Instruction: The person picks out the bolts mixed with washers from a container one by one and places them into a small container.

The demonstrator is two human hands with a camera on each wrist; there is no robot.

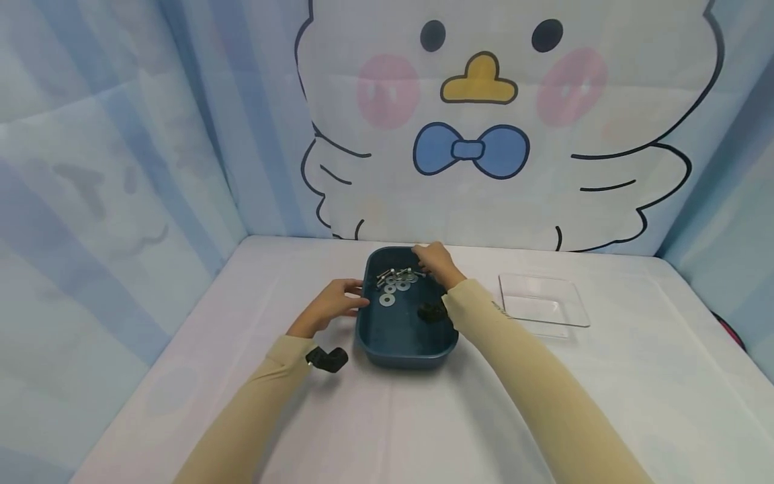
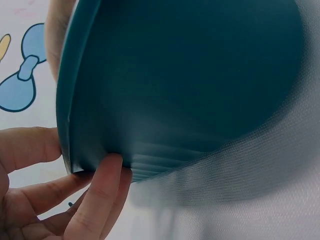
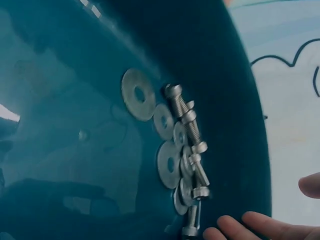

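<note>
A dark teal plastic tray (image 1: 406,344) stands on the table with small metal hardware in its far half. Flat washers (image 3: 139,95) of different sizes lie beside a row of socket-head screws (image 3: 189,116) along the tray wall. At the tray's left side, my left hand (image 1: 334,301) grips the rim. Its thumb (image 2: 31,147) is at the rim and its fingers (image 2: 97,192) are against the outer wall. Over the far right rim reaches my right hand (image 1: 437,261), fingertips (image 3: 227,227) inside beside the nearest screw and thumb (image 3: 311,185) apart, beyond the rim.
A clear plastic box (image 1: 547,299) stands on the white table (image 1: 387,430) to the right of the tray, near my right sleeve (image 1: 520,356). Printed curtains (image 1: 471,202) close off the back and both sides.
</note>
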